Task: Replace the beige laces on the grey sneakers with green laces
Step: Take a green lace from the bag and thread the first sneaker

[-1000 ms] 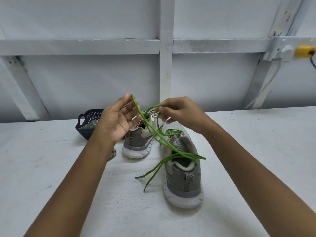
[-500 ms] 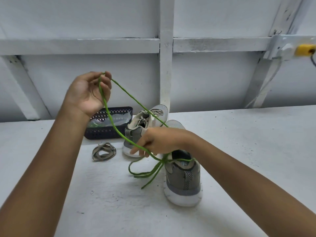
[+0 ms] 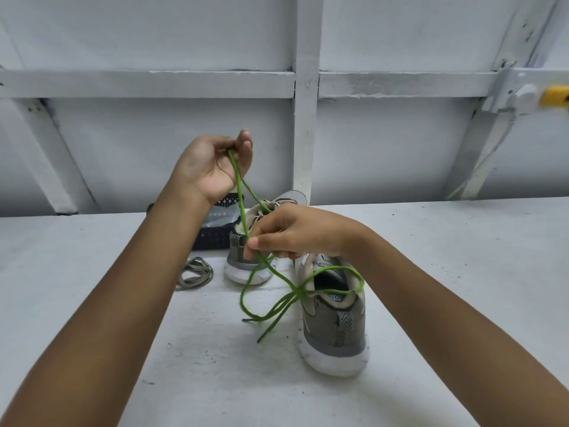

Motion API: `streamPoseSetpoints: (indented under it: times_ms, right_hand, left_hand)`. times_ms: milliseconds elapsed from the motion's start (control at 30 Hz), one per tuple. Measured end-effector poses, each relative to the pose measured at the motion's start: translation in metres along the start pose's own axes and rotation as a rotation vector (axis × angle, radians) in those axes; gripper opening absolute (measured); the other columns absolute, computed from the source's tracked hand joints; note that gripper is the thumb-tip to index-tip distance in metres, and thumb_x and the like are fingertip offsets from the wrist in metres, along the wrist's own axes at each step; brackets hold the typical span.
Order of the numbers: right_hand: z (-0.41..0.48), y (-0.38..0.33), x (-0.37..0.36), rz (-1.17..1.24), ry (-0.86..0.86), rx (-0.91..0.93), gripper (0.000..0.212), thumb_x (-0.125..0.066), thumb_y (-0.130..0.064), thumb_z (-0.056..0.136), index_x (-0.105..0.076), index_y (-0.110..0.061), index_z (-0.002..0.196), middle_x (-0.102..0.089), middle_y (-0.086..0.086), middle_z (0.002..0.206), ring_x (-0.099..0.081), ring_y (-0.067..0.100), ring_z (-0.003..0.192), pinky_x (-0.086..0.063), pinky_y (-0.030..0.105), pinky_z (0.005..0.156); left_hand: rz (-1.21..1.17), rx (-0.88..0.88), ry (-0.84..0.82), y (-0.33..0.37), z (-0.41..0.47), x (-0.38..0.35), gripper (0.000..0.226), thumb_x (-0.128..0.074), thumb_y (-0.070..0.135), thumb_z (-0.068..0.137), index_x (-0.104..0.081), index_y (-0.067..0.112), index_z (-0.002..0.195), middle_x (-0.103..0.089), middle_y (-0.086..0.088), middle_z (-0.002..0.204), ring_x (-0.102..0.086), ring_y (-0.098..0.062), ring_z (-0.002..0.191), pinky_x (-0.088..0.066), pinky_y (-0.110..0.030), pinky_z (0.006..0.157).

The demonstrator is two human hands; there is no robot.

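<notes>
Two grey sneakers stand on the white table: the near sneaker (image 3: 334, 331) heel toward me, the far sneaker (image 3: 246, 263) behind it to the left, still with a beige lace near its tongue. A green lace (image 3: 268, 274) runs from my raised left hand (image 3: 212, 167), which grips one stretch of it, down through my right hand (image 3: 292, 234), which pinches it above the near sneaker. Below, the green lace loops across the near sneaker's collar and its ends trail onto the table. A removed beige lace (image 3: 195, 274) lies coiled left of the far sneaker.
A dark plastic basket (image 3: 215, 238) with a clear bag inside sits behind the far sneaker, partly hidden by my left forearm. A white framed wall closes the table's back. A yellow plug (image 3: 554, 95) sits on a socket at upper right.
My left hand came down and right, closer to the sneakers, still gripping the green lace. My right hand rose slightly and pinches the lace; the slack loop below has lengthened.
</notes>
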State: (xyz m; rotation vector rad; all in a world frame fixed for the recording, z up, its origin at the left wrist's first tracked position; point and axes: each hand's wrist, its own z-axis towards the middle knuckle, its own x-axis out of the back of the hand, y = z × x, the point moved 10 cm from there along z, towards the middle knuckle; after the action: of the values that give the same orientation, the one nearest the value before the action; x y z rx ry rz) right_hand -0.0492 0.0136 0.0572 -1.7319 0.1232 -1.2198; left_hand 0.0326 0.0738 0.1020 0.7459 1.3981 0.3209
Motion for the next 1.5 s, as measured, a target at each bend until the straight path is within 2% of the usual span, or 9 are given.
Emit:
streamPoseSetpoints:
  times_ms: [133,300,400,533,700,900,1100,1267,1500]
  right_hand:
    - [-0.006,0.003,0.022,0.354,0.081,-0.013,0.024,-0.043,-0.014,0.099,-0.058,-0.011,0.08,-0.062,-0.003,0.061,-0.052,0.006,0.046,-0.042,0.016,0.042]
    - [-0.022,0.016,0.096,0.764,0.515,0.041,0.026,-0.04,-0.009,0.1,-0.054,-0.006,0.078,-0.06,0.004,0.056,-0.056,0.009,0.041,-0.048,0.018,0.041]
    - [-0.032,0.035,0.121,0.814,0.68,0.015,0.027,-0.04,-0.01,0.1,-0.055,-0.007,0.078,-0.061,0.004,0.057,-0.056,0.011,0.044,-0.049,0.02,0.045]
    - [-0.04,0.065,0.127,0.887,0.806,-0.079,0.028,-0.039,-0.012,0.1,-0.057,-0.007,0.079,-0.059,0.004,0.059,-0.055,0.009,0.044,-0.048,0.018,0.046]
    - [-0.036,0.094,0.079,0.838,0.584,-0.316,0.025,-0.039,-0.005,0.094,-0.063,-0.005,0.087,-0.061,0.004,0.068,-0.049,0.008,0.046,-0.038,0.016,0.044]
    - [-0.03,0.081,0.031,0.694,0.199,-0.287,0.028,-0.037,0.004,0.095,-0.061,-0.004,0.108,-0.068,0.008,0.087,-0.06,0.009,0.06,-0.047,0.018,0.051]
    - [-0.028,0.077,0.035,0.578,0.277,-0.207,0.015,-0.056,-0.005,0.091,-0.066,0.003,0.099,-0.067,0.002,0.073,-0.058,0.004,0.057,-0.049,0.014,0.054]
    - [-0.05,0.095,0.065,0.593,0.529,-0.209,0.011,-0.056,-0.007,0.092,-0.066,-0.003,0.087,-0.065,0.004,0.071,-0.056,0.006,0.053,-0.047,0.014,0.05]
    - [-0.088,0.149,0.083,0.795,0.837,-0.248,0.01,-0.053,-0.006,0.094,-0.063,-0.004,0.091,-0.062,0.008,0.078,-0.058,0.01,0.062,-0.052,0.016,0.059]
  left_hand:
    - [0.1,-0.025,-0.05,-0.009,0.001,-0.003,0.024,-0.033,0.019,0.098,-0.051,0.004,0.094,-0.068,-0.011,0.071,-0.069,-0.02,0.063,-0.057,-0.028,0.056]
    - [0.505,0.115,-0.123,-0.067,-0.015,0.0,0.052,-0.033,0.055,0.095,-0.055,0.011,0.108,-0.072,-0.004,0.082,-0.069,-0.016,0.071,-0.056,-0.031,0.06]
    - [0.754,0.162,-0.276,-0.1,-0.029,-0.003,0.039,-0.047,0.044,0.086,-0.062,0.013,0.105,-0.072,-0.002,0.084,-0.067,-0.015,0.075,-0.055,-0.028,0.066]
    - [0.727,0.117,-0.323,-0.107,-0.031,-0.007,0.021,-0.05,0.021,0.09,-0.065,0.007,0.096,-0.072,-0.003,0.075,-0.068,-0.012,0.066,-0.055,-0.025,0.065]
    - [0.53,0.035,-0.167,-0.082,-0.012,-0.011,0.024,-0.039,0.015,0.1,-0.061,0.007,0.093,-0.072,0.0,0.07,-0.066,-0.007,0.058,-0.053,-0.018,0.054]
    - [0.397,0.034,-0.049,-0.07,0.006,-0.013,0.025,-0.038,0.014,0.1,-0.058,0.006,0.088,-0.071,0.0,0.066,-0.066,-0.006,0.055,-0.052,-0.016,0.05]
    - [0.413,0.009,-0.025,-0.074,0.012,-0.014,0.024,-0.04,0.018,0.101,-0.059,0.006,0.09,-0.072,-0.001,0.069,-0.068,-0.009,0.06,-0.053,-0.018,0.053]
    - [1.041,-0.03,0.035,-0.083,0.001,0.008,0.039,-0.041,0.043,0.097,-0.061,0.011,0.104,-0.066,0.0,0.084,-0.061,-0.015,0.074,-0.049,-0.024,0.062]
    - [1.773,-0.02,-0.379,-0.153,-0.034,0.012,0.028,-0.065,0.044,0.083,-0.065,0.025,0.104,-0.042,0.003,0.115,-0.039,-0.011,0.111,-0.033,-0.024,0.093]
